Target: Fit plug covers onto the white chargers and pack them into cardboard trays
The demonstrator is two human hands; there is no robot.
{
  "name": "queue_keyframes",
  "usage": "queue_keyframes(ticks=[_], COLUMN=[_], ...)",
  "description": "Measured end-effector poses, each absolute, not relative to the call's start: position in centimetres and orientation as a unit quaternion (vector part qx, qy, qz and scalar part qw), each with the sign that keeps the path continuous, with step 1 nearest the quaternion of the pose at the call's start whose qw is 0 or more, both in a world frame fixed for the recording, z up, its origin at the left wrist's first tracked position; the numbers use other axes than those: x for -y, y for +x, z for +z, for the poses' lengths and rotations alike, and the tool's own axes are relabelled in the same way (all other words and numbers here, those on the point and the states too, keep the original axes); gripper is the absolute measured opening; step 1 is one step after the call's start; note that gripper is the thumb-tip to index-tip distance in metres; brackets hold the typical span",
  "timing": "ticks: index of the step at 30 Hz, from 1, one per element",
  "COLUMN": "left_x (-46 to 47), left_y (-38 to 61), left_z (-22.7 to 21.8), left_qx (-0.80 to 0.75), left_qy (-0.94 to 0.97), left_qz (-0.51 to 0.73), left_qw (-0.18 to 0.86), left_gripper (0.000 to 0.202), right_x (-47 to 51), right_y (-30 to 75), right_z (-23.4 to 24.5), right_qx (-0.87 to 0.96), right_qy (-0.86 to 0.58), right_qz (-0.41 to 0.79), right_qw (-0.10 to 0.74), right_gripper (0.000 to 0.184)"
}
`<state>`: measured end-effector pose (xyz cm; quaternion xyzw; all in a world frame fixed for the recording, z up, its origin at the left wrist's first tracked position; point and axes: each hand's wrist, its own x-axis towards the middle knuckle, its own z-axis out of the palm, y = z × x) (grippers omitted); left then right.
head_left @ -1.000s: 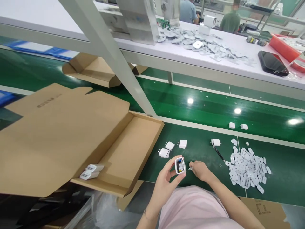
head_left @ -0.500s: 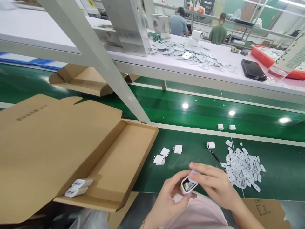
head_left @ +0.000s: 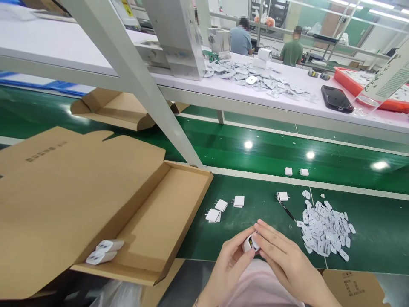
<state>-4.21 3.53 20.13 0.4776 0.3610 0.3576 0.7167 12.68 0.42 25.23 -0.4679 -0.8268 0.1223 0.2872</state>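
Note:
My left hand [head_left: 228,260] grips a small white charger housing [head_left: 250,243] with its open end up, low at the centre. My right hand [head_left: 281,253] lies over the housing, fingers pressed on its top; a small white cover may be under them, I cannot tell. To the right on the green mat lies a pile of small white cover plates [head_left: 326,230]. Three white plugs [head_left: 223,207] lie just beyond my hands, and another plug [head_left: 282,196] sits beside a black tool [head_left: 287,211].
An open cardboard box [head_left: 179,213] at left holds two finished white chargers [head_left: 104,251]. A slanted grey frame post [head_left: 137,81] crosses above it. Two plugs [head_left: 295,172] sit on the green conveyor. Behind, a white bench carries white parts, a phone [head_left: 337,99], a red tray [head_left: 367,87]; two people work beyond.
My right hand came off the mat with a small white piece and closed over the top of the housing. Both hands drew lower and nearer to me.

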Motion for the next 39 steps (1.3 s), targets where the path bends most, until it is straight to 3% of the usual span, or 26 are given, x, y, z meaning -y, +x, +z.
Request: queue_keyframes(ticks=[6, 11, 17, 22, 27, 31, 36, 39], left_x=[-4.0, -4.2, -4.2, -4.2, -4.1, -4.1, -4.5, -4.9], left_y=[-3.5, -3.5, -3.5, -3.1, -2.6, -2.4, -2.0, -1.7], left_z=[21.0, 20.5, 19.9, 19.9, 20.4, 21.0, 22.1, 22.2], left_qx=[-0.230, -0.229, -0.215, -0.232, -0.224, -0.231, -0.289, -0.351], left_qy=[0.395, 0.448, 0.465, 0.479, 0.472, 0.529, 0.613, 0.579], left_qz=[0.366, 0.385, 0.387, 0.417, 0.459, 0.454, 0.425, 0.383], left_qw=[0.811, 0.774, 0.767, 0.737, 0.718, 0.679, 0.600, 0.628], left_gripper=[0.018, 0.020, 0.028, 0.017, 0.015, 0.014, 0.017, 0.024], right_x=[0.1, -0.2, -0.8, -0.7, -0.2, 0.1, 0.3, 0.3], right_y=[14.2, 14.2, 13.7, 13.9, 13.7, 13.0, 13.0, 13.5], right_z=[25.3, 25.8, 26.0, 26.0, 24.6, 23.3, 22.5, 22.7], right_qx=[0.767, 0.744, 0.759, 0.747, 0.552, 0.409, 0.382, 0.419], right_qy=[-0.505, -0.484, -0.450, -0.453, -0.519, -0.477, -0.491, -0.536], right_qz=[0.201, 0.220, 0.259, 0.294, 0.466, 0.601, 0.563, 0.489], right_qw=[0.340, 0.406, 0.393, 0.387, 0.458, 0.494, 0.545, 0.546], right_gripper=[0.040, 0.041, 0.042, 0.046, 0.039, 0.037, 0.034, 0.030])
